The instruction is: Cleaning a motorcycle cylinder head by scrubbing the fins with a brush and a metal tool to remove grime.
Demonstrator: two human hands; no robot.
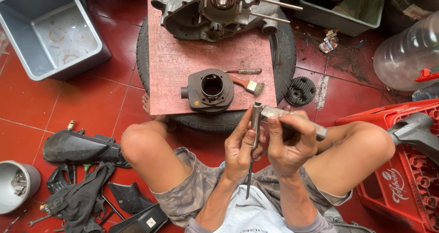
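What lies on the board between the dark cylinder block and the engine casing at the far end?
In the head view, a small screwdriver lies between the cylinder block and the engine casing; the rest of that stretch of the red board is bare.

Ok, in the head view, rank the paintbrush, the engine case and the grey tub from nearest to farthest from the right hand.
1. Paintbrush: on the red board, just ahead of the right hand.
2. Engine case: at the board's far end.
3. Grey tub: on the floor, far left.
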